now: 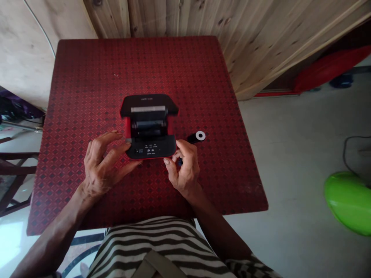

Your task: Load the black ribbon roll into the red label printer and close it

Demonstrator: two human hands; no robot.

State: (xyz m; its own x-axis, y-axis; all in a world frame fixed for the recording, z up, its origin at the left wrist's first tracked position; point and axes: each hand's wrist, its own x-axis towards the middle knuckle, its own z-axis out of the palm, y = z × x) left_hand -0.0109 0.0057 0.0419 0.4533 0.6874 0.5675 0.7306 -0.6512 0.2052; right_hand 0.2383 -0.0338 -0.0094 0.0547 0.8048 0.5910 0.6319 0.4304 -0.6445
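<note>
Head view. Device, black with red sides, sits just left of the frame's centre, over the table. Its lid stands raised on the far side, with small pale lettering and a pale strip along the near edge; the lettering is too blurred to read. Below the lid the inner bay is exposed, a dark, shiny cylinder lying crosswise in it. Near panel carries small white markings and icons, not legible.

Left hand, left of centre: fingers spread wide, one fingertip at the device's near left corner, thumb reaching along below the front edge. Right hand, just right of centre: narrower and curled, forefinger against the near right corner, thumb by the front edge. Cannot tell whether it grips the device or merely steadies it. A small dark item shows partly between its fingers; identity unclear.

Small roll with a white, ring-shaped end lies just beyond the right hand, to the right of the device.

Surroundings: red cover with dark diamond pattern on the table; wooden boards along the top of the frame; dark wooden bars at the left edge; glossy green object at lower right; striped top at bottom centre.
</note>
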